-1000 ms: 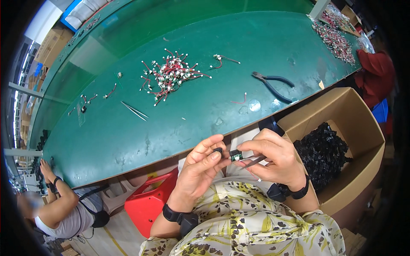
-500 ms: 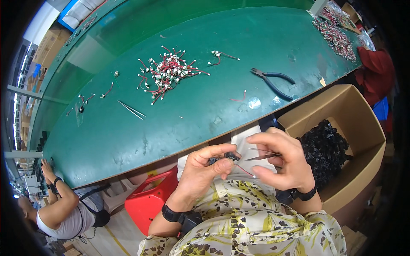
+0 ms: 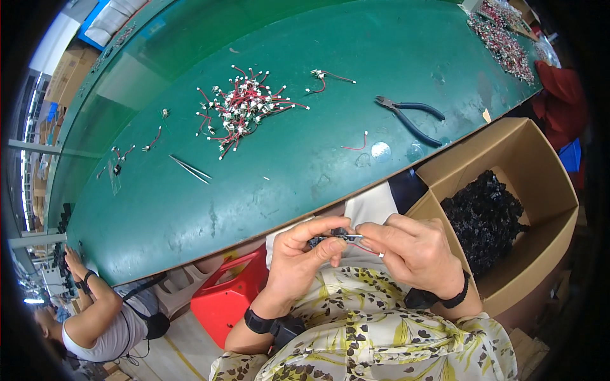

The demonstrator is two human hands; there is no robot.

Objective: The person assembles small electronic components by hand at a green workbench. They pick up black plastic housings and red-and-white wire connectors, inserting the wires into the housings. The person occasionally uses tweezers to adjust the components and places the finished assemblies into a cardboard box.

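- Pinching a small dark part [image 3: 335, 236] between thumb and fingers, our left hand [image 3: 304, 259] is closed on it low in the frame, just below the table edge.
- Our right hand [image 3: 414, 251] meets it from the right, fingertips closed on the same part; a thin red wire [image 3: 367, 249] runs from it under the right fingers.
- Both wrists wear black bands, and our patterned shirt fills the bottom centre.
- On the green table [image 3: 267, 184] a pile of red wires [image 3: 243, 108] with white plugs lies upper centre, well apart from our hands.
- Tweezers [image 3: 189, 169] lie left of centre; pliers [image 3: 410, 115] lie to the upper right.
- A single red wire [image 3: 356, 145] lies near the pliers.
- At right, a cardboard box [image 3: 540, 184] holds black parts [image 3: 486, 219], just beside our right hand.
- A red bin [image 3: 230, 297] sits under the table, left of our left hand.
- Another person [image 3: 95, 317] crouches at lower left.
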